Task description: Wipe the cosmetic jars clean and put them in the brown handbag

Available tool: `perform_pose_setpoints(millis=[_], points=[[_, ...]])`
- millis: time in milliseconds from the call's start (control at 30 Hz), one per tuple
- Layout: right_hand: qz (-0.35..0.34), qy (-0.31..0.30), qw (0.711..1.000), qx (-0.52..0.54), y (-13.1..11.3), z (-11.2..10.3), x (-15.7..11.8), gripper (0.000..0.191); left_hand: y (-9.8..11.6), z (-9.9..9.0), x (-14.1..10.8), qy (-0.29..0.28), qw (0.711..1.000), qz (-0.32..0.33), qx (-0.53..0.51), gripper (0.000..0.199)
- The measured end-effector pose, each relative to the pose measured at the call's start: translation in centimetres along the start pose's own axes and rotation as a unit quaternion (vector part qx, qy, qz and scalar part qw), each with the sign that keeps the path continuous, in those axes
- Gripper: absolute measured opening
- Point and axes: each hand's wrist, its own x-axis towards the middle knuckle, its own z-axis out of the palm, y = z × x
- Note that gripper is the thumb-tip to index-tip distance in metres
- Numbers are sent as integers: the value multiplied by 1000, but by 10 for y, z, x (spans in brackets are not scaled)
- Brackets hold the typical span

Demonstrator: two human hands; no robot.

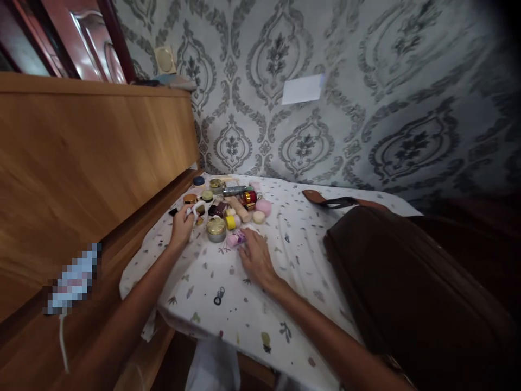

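My right hand (258,255) has its fingers and thumb closed about the near end of a small pink bottle (235,239) with purple marks, which lies on its side. At the left of the cosmetics, my left hand (183,224) is closed with its fingertips on a white, band-like thing (199,205); its exact kind is unclear. Between my hands stands a round jar with a gold lid (216,229). Close by are a yellow-capped bottle (230,222), a beige tube (240,210), a pink round puff (264,207) and a cream-coloured round piece (258,217).
The patterned white cloth (228,277) covers the table. More jars and a grey-green tube (235,190) lie toward the wall. A dark brown bag (391,271) with a strap takes up the right side. A wooden cabinet (93,157) borders the left.
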Motion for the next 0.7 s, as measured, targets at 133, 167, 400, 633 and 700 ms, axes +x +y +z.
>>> perform_pose_setpoints(millis=[133,167,400,633,700], points=[[13,-10,1000,4,2,1,-3,47,9,14,30,-21,998,30,59,36],[5,-10,1000,9,2,3,-3,46,11,21,36,-33,996,36,77,35],[-19,23,999,22,-5,-6,-5,42,22,48,59,-122,974,95,166,26],[-113,-265,913,288,-81,-110,-103,31,57,-11,-3,-121,959,170,192,46],[-20,-401,858,320,-71,-128,-151,25,78,-46,-35,-146,959,165,181,42]])
